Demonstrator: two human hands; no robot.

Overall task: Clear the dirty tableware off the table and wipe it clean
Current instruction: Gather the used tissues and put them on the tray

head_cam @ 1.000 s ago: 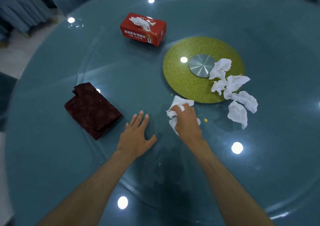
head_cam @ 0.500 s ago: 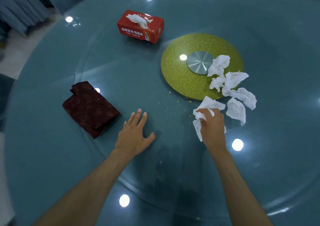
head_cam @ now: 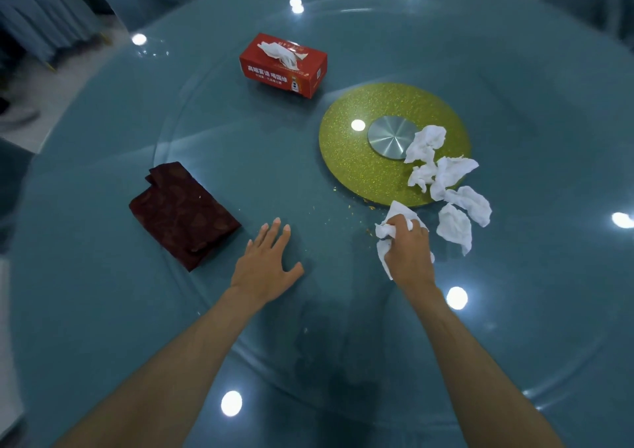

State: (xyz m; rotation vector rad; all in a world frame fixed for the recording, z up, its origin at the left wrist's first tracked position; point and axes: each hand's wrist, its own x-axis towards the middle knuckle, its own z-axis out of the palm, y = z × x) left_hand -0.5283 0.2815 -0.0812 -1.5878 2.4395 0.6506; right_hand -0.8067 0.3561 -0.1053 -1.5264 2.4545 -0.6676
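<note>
1 round blue glass table (head_cam: 103, 310). 1 gold disc (head_cam: 360, 166) mid-table. 1 maroon cloth (head_cam: 182, 214) left of disc; 1 red tissue box (head_cam: 283, 65) beyond it. Left hand (head_cam: 266, 265) flat, fingers spread. Right hand (head_cam: 408, 252) clenches 1 tissue (head_cam: 398, 214) at disc's near edge. 5 crumpled tissues (head_cam: 454, 228) straddle disc's right rim. Versus 1 s ago: right hand farther right, left unmoved.

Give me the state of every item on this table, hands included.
Glass tabletop: crumbs scattered.
Tissue box: open, tissue sticking out.
Dark red cloth: folded, lying flat.
Loose tissues: crumpled, unheld.
Held tissue: crumpled, against the tabletop.
Right hand: grips the held tissue.
Left hand: flat, fingers straight.
</note>
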